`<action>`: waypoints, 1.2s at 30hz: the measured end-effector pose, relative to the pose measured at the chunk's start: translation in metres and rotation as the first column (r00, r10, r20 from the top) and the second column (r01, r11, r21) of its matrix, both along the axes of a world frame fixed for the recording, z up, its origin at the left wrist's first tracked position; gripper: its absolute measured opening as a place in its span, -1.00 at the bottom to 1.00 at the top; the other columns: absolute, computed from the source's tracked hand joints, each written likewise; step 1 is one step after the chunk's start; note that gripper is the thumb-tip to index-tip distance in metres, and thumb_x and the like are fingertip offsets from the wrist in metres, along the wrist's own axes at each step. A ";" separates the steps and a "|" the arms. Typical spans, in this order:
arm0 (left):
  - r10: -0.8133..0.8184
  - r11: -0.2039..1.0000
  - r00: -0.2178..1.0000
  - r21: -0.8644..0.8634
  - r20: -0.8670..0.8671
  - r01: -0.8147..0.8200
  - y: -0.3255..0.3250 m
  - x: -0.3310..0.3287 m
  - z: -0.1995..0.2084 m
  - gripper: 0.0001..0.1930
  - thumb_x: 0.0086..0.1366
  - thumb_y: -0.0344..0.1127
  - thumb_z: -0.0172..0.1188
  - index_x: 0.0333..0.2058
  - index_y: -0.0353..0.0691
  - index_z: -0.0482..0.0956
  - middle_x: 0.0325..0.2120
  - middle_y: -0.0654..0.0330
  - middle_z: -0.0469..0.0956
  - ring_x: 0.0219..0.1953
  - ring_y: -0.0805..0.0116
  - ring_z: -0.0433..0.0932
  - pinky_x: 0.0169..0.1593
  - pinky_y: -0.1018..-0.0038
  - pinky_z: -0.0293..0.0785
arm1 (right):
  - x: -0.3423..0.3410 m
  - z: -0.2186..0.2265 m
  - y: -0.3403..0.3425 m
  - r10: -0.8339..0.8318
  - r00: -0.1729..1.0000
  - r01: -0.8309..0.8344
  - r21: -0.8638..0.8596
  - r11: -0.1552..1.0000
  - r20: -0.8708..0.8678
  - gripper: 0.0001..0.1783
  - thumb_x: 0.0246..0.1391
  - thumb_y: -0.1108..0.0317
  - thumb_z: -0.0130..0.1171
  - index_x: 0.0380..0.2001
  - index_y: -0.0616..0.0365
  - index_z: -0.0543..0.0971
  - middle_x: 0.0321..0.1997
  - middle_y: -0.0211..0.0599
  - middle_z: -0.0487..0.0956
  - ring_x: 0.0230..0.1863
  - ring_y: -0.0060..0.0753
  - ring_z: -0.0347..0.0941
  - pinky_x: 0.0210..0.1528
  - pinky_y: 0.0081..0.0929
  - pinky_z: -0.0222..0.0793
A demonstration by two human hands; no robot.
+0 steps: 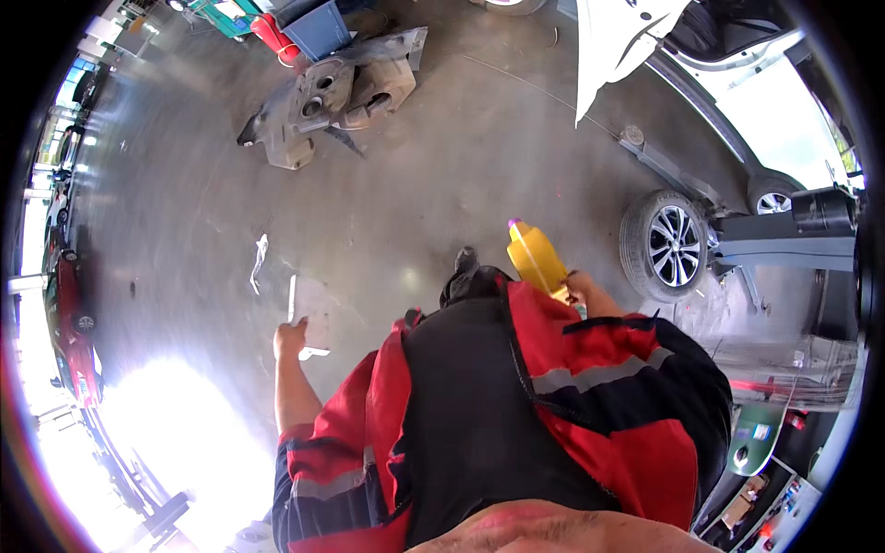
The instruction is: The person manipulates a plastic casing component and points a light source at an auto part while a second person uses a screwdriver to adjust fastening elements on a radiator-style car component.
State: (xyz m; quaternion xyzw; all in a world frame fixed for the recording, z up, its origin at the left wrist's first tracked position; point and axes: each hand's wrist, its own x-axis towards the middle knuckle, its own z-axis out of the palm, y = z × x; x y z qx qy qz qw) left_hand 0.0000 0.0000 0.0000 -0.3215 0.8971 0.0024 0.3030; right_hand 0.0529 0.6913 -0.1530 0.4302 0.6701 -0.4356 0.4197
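Out to the left, my left hand (290, 338) is closed on the edge of a whitish flat rectangular piece (312, 311) with brighter raised edges. What exactly the piece is cannot be made out. My right hand (581, 288) grips a yellow plastic jug (536, 255) near its end. The jug is tilted, with its purple cap pointing forward and to the left, away from me. Part of my right fingers is hidden behind the jug and my sleeve.
Ahead on the floor lie bent grey undercover panels (318, 97) beside a blue bin (316, 30). A crumpled white rag (259, 262) lies left. At right stand a loose wheel (666, 246), a lift arm (678, 175) and a white car (784, 115) with its door open.
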 end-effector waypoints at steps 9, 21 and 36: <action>-0.121 0.969 0.958 0.241 0.260 0.057 0.106 -0.203 -0.055 -0.33 0.03 0.25 0.18 -0.18 -0.33 0.60 -0.16 -0.18 0.54 -0.04 -0.07 0.52 0.01 0.17 0.47 | -0.375 0.062 0.088 0.043 0.921 -0.032 0.036 0.999 -0.388 -0.66 0.05 0.17 0.21 -0.21 0.21 0.52 -0.42 -0.32 0.50 -0.47 -0.43 0.42 -0.45 -0.46 0.35; -0.442 0.894 0.852 0.222 0.280 0.390 0.202 -0.693 -0.067 -0.30 -0.04 0.28 0.21 -0.12 -0.22 0.61 -0.04 -0.05 0.52 0.06 0.04 0.49 0.08 0.22 0.42 | -0.633 0.102 0.149 -0.255 0.890 0.292 0.043 0.956 -0.379 -0.60 0.04 0.12 0.26 -0.24 0.22 0.47 -0.45 -0.30 0.50 -0.48 -0.44 0.43 -0.41 -0.43 0.38; -0.466 0.828 0.870 0.269 -0.160 0.492 0.358 -1.134 -0.024 -0.37 0.09 0.21 0.16 -0.25 -0.36 0.61 -0.23 -0.16 0.58 -0.13 -0.10 0.57 -0.05 0.16 0.46 | -1.098 0.146 0.212 -0.022 0.826 0.012 -0.021 1.000 -0.564 -0.61 0.04 0.15 0.26 -0.26 0.30 0.53 -0.51 -0.34 0.50 -0.54 -0.51 0.37 -0.51 -0.52 0.31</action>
